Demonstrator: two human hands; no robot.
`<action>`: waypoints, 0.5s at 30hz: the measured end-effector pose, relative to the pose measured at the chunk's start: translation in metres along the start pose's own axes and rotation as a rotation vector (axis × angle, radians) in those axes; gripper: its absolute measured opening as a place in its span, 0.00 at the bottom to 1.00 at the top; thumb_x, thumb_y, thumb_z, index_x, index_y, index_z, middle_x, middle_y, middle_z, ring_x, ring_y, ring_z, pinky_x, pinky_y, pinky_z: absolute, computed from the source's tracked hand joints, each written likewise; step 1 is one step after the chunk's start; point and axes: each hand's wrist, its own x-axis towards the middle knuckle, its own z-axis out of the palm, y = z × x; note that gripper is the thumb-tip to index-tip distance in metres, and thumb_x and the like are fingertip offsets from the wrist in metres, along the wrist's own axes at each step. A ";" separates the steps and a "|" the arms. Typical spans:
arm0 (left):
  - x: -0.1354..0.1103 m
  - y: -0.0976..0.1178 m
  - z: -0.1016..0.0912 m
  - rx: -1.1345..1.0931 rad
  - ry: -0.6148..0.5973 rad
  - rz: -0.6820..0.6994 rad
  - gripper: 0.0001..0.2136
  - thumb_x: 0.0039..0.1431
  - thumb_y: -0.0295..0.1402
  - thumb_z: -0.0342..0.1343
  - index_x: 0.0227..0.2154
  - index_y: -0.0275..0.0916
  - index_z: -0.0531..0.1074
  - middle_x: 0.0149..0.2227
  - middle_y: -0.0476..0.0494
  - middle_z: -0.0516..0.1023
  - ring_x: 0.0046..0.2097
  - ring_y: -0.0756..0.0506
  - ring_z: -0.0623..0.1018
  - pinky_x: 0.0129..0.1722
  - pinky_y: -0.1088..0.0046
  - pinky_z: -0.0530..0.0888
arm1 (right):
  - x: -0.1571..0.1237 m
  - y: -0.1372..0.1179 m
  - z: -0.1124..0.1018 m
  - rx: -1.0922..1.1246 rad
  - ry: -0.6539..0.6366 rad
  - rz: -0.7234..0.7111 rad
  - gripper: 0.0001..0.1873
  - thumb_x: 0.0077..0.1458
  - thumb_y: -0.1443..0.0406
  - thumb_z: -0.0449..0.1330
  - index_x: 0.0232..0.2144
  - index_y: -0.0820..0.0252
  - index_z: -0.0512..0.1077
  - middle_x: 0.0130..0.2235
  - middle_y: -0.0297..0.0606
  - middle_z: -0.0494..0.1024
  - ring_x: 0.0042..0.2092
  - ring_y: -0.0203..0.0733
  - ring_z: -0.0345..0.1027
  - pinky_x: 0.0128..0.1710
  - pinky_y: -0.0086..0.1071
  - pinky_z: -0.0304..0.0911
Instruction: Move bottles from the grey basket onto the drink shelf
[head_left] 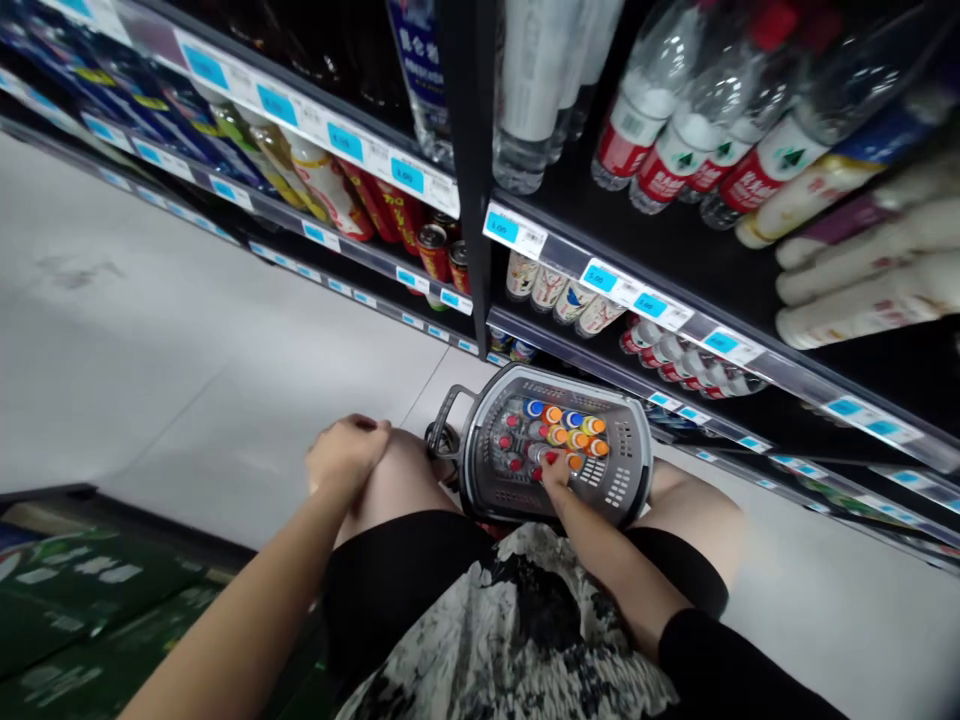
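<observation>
The basket [628, 440] stands on the floor [187, 350] just in front of the person's knees, close under the lowest shelf, and it is full of bottles [564, 432] standing upright, with only their coloured caps showing: red on the left side, orange, blue and white on the right.

Nearest to the camera, the left hand [346, 455] rests on the left knee. It is loosely curled and holds nothing. The right hand [556, 470] reaches down into the near side of the basket, and its fingers are closed narrow around a red cap [551, 457] in the front row. Whether the fingers already grip the bottle or only touch its top, the picture is too small to tell.

To do this well, it seems better to take the bottle by the neck below the cap and lift it straight up, because the neighbours stand touching it and a tilted pull could knock them over. The free left hand could steady the rim of the basket, which has a handle [450, 410] on its left side and may slide.

Farther off, the shelves [675, 320] carry blue price labels [501, 228]. Small cups [559, 295] and red cans [435, 250] stand at middle height. Large water bottles with red labels [675, 150] fill the top right.
</observation>
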 end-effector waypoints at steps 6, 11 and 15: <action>-0.016 0.020 -0.010 0.003 -0.022 0.068 0.23 0.55 0.48 0.52 0.46 0.41 0.79 0.45 0.29 0.80 0.50 0.25 0.77 0.50 0.49 0.73 | -0.017 0.014 -0.030 -0.226 0.008 -0.113 0.14 0.60 0.60 0.57 0.48 0.54 0.67 0.49 0.41 0.77 0.51 0.51 0.72 0.54 0.37 0.64; -0.033 0.040 -0.010 0.007 -0.014 0.143 0.23 0.55 0.48 0.52 0.45 0.39 0.79 0.43 0.28 0.81 0.51 0.25 0.76 0.53 0.49 0.70 | -0.025 0.008 -0.067 -0.162 0.086 -0.132 0.13 0.58 0.58 0.59 0.45 0.54 0.69 0.46 0.39 0.78 0.50 0.49 0.73 0.51 0.34 0.65; -0.043 0.048 -0.008 0.023 -0.005 0.163 0.24 0.55 0.47 0.51 0.46 0.37 0.79 0.45 0.27 0.80 0.55 0.26 0.75 0.55 0.50 0.68 | -0.036 -0.004 -0.096 -0.057 0.169 -0.133 0.14 0.54 0.56 0.63 0.41 0.54 0.69 0.43 0.39 0.79 0.49 0.52 0.73 0.50 0.37 0.65</action>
